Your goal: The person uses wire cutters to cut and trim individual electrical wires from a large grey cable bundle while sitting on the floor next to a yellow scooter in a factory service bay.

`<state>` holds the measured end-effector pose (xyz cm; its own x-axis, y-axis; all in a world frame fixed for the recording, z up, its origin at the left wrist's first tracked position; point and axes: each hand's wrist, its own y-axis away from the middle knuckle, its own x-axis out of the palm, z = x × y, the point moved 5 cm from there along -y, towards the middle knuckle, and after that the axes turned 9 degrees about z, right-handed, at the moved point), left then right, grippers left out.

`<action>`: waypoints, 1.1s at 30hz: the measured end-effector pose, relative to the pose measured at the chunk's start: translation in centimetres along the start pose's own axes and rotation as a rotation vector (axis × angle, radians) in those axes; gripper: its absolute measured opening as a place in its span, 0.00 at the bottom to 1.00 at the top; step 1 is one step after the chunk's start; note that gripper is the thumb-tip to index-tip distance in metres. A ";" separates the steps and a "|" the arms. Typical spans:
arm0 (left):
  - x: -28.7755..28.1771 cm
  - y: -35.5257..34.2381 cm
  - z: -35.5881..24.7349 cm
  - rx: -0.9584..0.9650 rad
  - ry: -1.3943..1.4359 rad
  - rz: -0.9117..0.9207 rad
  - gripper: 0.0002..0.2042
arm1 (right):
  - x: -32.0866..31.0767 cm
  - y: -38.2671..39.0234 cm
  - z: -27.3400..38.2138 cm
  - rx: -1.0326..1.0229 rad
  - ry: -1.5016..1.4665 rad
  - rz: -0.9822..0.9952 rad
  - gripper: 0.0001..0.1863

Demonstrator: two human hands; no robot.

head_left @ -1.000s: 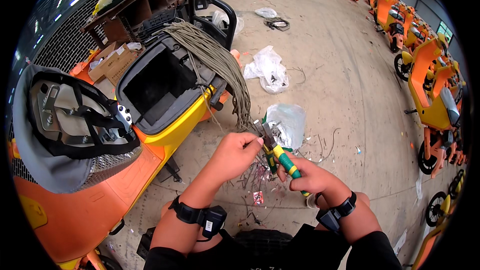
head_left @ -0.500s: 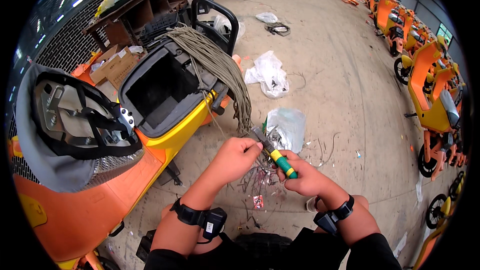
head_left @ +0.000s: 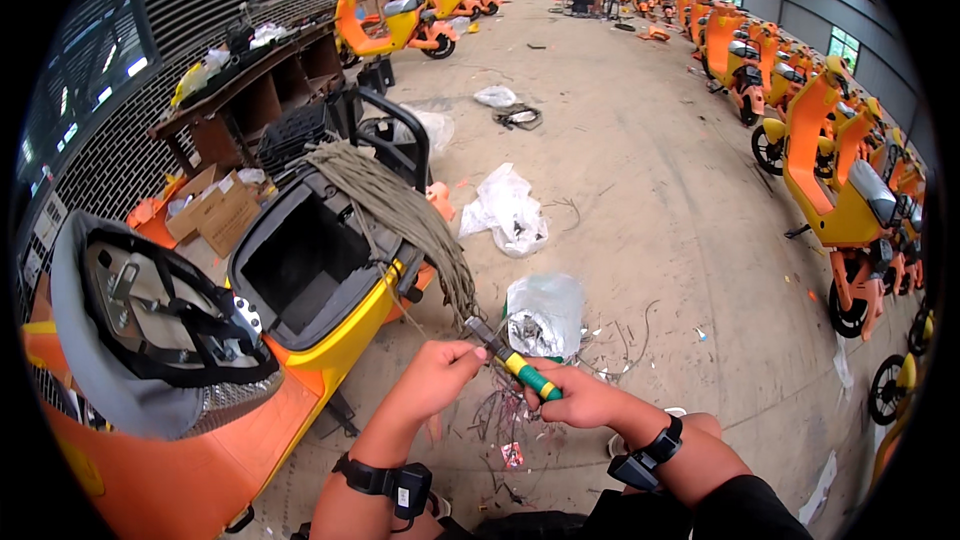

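Head view looks down over a wide hall with a concrete floor (head_left: 640,140), rows of orange scooters (head_left: 840,180) standing along its right side and more at the far end. Closest on the left is an orange and yellow scooter (head_left: 300,380) with its seat (head_left: 140,330) flipped up, showing the grey underside, and the black storage box (head_left: 300,260) beneath it standing open. A wooden shelf (head_left: 250,90) heaped with odds and ends runs along the left wall, with cardboard boxes (head_left: 215,215) on the floor beside it. A thick bundle of grey wires (head_left: 400,215) lies draped over the rear edge of the storage box and hangs down toward the hands. Crumpled white plastic bags (head_left: 505,210) lie on the floor beyond, and a clear plastic bag (head_left: 545,315) sits just past the hands, with short wire scraps (head_left: 500,415) scattered on the floor beneath them.

Left hand (head_left: 435,380) is closed, its fingertips pinching the lower end of the wire bundle right at the tool's head. Right hand (head_left: 580,402) is wrapped in a fist around the green and yellow handle of a hand tool (head_left: 510,355), whose metal head points up and left and meets the wire ends between the two hands. Both wrists carry black straps.
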<state>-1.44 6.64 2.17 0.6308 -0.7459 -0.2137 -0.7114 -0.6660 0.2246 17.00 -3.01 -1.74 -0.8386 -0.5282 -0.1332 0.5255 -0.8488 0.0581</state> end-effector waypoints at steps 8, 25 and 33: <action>-0.2 1.0 -0.3 -0.093 -0.113 -0.093 0.14 | 0.2 -0.1 0.1 0.000 0.099 -0.038 0.09; 1.3 2.6 -2.7 0.267 -0.764 -0.529 0.07 | 1.2 -1.0 1.7 0.123 0.377 -0.266 0.21; 2.1 0.1 -3.6 0.302 -0.681 -0.529 0.07 | -1.5 0.0 2.4 0.021 0.408 -0.394 0.20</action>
<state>0.94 4.97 5.13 0.6463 -0.1130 -0.7547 -0.4929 -0.8169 -0.2997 17.90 -2.32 0.82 -0.8449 -0.1241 -0.5203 0.1775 -0.9826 -0.0539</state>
